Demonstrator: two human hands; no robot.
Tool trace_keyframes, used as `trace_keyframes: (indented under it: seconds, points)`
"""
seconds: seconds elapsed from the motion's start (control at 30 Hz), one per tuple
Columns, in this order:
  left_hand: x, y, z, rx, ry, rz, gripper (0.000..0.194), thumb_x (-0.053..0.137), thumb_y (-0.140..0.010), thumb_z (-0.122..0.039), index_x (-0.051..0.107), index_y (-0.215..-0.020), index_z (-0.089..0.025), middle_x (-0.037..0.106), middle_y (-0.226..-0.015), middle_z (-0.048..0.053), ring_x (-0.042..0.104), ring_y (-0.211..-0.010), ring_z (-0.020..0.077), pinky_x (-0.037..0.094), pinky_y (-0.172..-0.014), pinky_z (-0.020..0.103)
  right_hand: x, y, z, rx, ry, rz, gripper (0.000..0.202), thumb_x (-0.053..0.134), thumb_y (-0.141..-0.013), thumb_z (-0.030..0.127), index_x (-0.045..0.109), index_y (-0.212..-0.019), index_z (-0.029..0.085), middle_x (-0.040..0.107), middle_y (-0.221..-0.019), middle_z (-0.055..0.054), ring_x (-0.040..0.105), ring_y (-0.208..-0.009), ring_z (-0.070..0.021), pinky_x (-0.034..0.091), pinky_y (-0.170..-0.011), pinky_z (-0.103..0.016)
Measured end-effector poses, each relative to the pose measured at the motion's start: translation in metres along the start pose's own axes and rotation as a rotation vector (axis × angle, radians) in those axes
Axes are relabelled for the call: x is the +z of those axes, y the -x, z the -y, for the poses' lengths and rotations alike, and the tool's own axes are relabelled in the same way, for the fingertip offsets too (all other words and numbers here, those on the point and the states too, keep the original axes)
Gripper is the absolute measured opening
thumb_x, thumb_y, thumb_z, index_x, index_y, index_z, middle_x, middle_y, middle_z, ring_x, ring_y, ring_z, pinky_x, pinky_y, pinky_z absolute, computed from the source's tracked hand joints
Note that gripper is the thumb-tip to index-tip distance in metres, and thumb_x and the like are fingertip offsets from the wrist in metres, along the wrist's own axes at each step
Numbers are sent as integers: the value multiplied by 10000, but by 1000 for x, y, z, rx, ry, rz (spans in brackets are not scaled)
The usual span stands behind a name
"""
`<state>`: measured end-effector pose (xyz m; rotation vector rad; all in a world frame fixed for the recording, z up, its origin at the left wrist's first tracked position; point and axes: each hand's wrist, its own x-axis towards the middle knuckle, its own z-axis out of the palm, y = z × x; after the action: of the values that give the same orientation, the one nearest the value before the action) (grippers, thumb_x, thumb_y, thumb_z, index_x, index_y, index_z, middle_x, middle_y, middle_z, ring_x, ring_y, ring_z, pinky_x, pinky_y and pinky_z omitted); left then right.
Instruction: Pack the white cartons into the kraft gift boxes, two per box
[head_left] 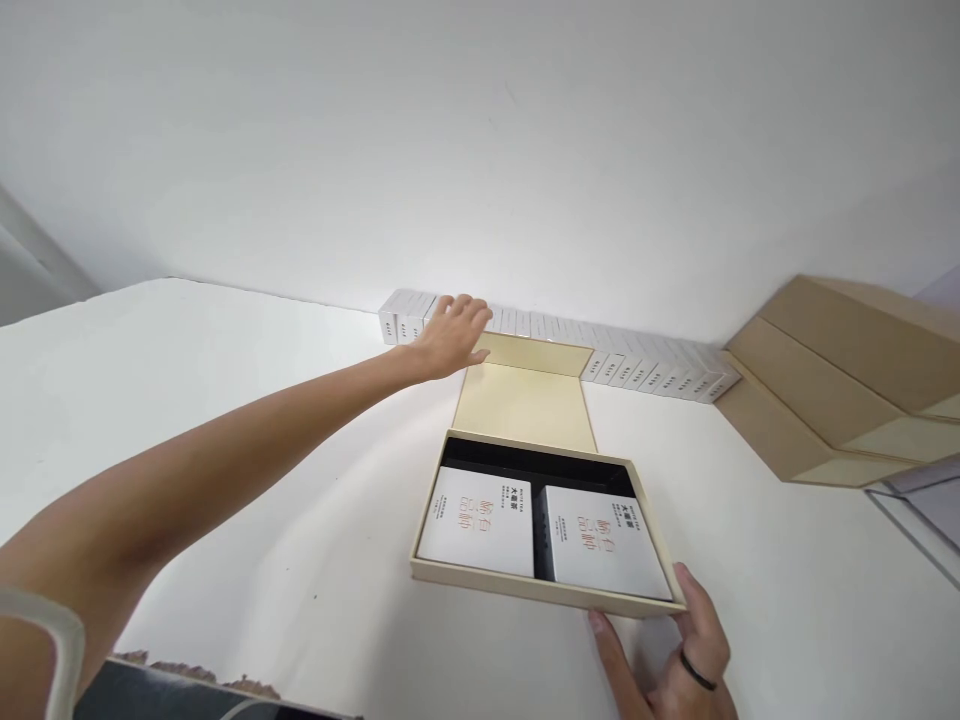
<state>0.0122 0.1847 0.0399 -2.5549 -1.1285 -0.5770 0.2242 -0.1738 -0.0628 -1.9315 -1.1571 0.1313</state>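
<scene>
A cream gift box (487, 578) lies open on the white table, its lid (525, 405) folded back toward the wall. Inside, on a black lining, sit two white printed boxes, the left one (480, 525) and the right one (607, 545), side by side with a gap between. My right hand (675, 660), with a dark ring, grips the gift box at its near right corner. My left hand (454, 338) reaches over the row of small white boxes (645, 365) by the wall, fingers apart, beside the lid's raised flap. Nothing shows in its fingers.
Tan cartons (840, 370) are stacked at the right, against the wall. The white tabletop (300, 540) stretches to the left. A dark object with a brown jagged edge (187, 690) lies at the bottom left. Another surface edge shows at the far right.
</scene>
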Motion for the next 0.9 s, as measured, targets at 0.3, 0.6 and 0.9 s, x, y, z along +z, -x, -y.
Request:
trace_keyframes:
  seconds: [0.3, 0.6, 0.9]
  points:
    - [6, -17, -22, 26, -66, 114, 275, 604, -904, -300, 683, -1104, -128, 694, -1111, 168, 561, -1074, 330, 421, -937, 461, -6, 3, 3, 10, -50, 103, 867, 525, -950, 644, 173, -1605, 197, 524, -1483, -223, 565, -1314, -372, 497, -1051, -597]
    - [-106, 17, -45, 231, 31, 88, 268, 478, -995, -262, 729, -925, -200, 729, -1079, 81, 624, -1065, 259, 497, -943, 432, -14, 4, 20, 83, -288, 111, 852, 569, -936, 643, 160, -1576, 256, 391, -1588, -189, 433, -1437, -331, 366, -1151, -607]
    - [-192, 160, -95, 360, 586, 313, 664, 813, -825, -453, 532, -1420, -372, 443, -1593, 38, 512, -1398, 327, 576, -1054, 397, -32, -22, -17, 182, -703, -126, 696, 596, -820, 814, 452, -1205, 252, 611, -1214, -164, 688, -890, -260, 545, -828, -512]
